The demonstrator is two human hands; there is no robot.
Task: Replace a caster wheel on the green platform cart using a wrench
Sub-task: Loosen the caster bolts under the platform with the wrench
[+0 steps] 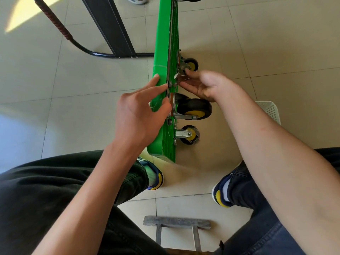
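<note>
The green platform cart (161, 43) stands on its edge between my feet, underside facing right. A large black caster wheel with a yellow hub (195, 109) sits near the top edge, and two smaller-looking casters (191, 64) (189, 135) are lower down. My left hand (139, 111) rests on the deck side, its index fingertip pressing a bolt head (168, 85) and its thumb on the edge. My right hand (204, 83) pinches a small metal fastener (178, 77) at the far corner of the big caster's mounting plate. No wrench is in view.
The cart's black folded handle (103, 53) lies on the tiled floor at left, beside a dark frame leg (110, 24). A white perforated basket (270, 111) stands at right. A grey stool bar (176, 222) is under me, and my shoes (156, 177) (220, 194) flank the cart's near end.
</note>
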